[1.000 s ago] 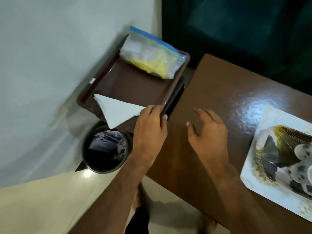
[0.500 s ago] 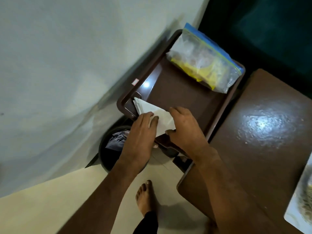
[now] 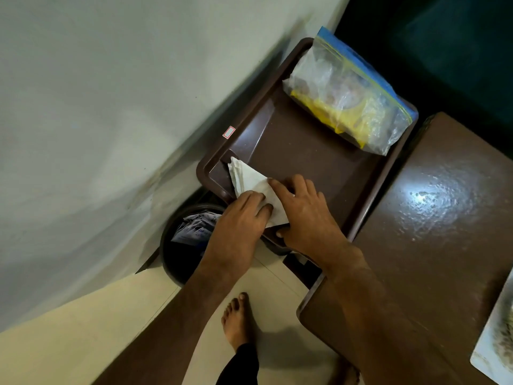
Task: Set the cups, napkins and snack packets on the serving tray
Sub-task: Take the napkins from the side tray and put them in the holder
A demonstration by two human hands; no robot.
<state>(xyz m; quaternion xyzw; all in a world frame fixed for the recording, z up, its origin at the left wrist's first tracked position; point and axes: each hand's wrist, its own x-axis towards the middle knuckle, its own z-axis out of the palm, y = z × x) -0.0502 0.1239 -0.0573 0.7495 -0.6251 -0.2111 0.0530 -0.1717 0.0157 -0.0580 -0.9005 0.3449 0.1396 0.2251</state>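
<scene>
A brown serving tray [image 3: 305, 151] stands between the wall and the brown table. At its far end lies a clear snack packet [image 3: 347, 98] with yellow contents and a blue zip edge. A folded white napkin [image 3: 249, 180] lies at the tray's near left corner. My left hand [image 3: 238, 218] rests on the napkin's near edge, fingers pressing it. My right hand [image 3: 302, 209] lies on the napkin's right side, with its thumb at the tray's near rim. No cups are in view.
A dark round bin [image 3: 183, 245] with crumpled paper sits on the floor below the tray's near corner. The glossy brown table [image 3: 433, 232] is to the right, with a printed mat [image 3: 497, 337] at its near right edge. The wall [image 3: 111, 107] is on the left. My bare foot [image 3: 238, 320] is on the floor.
My right hand left the table and came onto the napkin. My left hand moved from the tray's rim to the napkin. The napkin now lies further inside the tray's corner.
</scene>
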